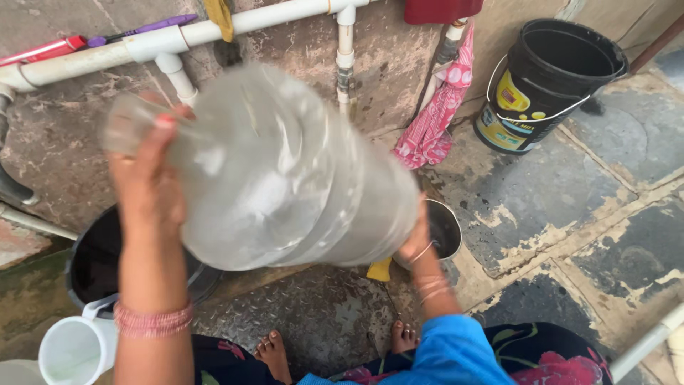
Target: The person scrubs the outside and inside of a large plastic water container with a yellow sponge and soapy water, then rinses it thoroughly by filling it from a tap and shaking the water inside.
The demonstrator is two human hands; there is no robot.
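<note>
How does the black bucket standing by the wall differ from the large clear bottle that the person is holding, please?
The black bucket is opaque and dark; the clear bottle is see-through. The bucket stands upright on the stone floor, untouched; the bottle is held tilted in the air between the left hand and right hand. The bucket is open-topped with a wire handle.
</note>
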